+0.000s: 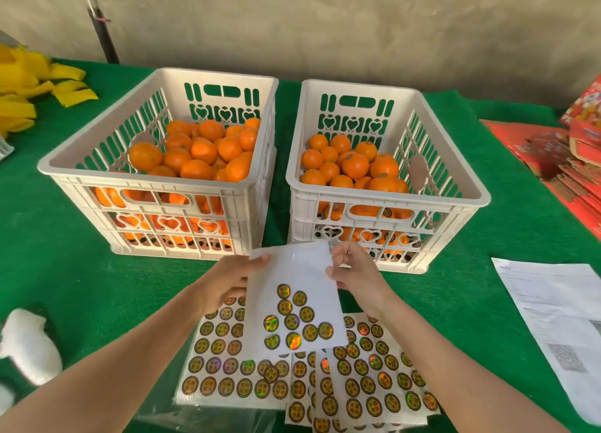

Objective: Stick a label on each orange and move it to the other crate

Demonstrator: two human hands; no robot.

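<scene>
Two white plastic crates stand side by side on the green cloth, the left crate [97, 175] and the right crate [455, 185], both holding several oranges [201, 149] [354, 166]. My left hand [227, 280] grips the left edge of a partly used label sheet [299, 276] held above the table, with several round holographic labels [292, 319] on its lower part. My right hand [354, 270] pinches the sheet's upper right edge. Full label sheets [227, 367] lie under it at the near edge.
A printed paper [553, 309] lies at the right. Red cartons [569, 159] are stacked at the far right. Yellow material [29, 88] sits at the far left, white foam [29, 345] at the near left. A dark pole [100, 26] stands behind.
</scene>
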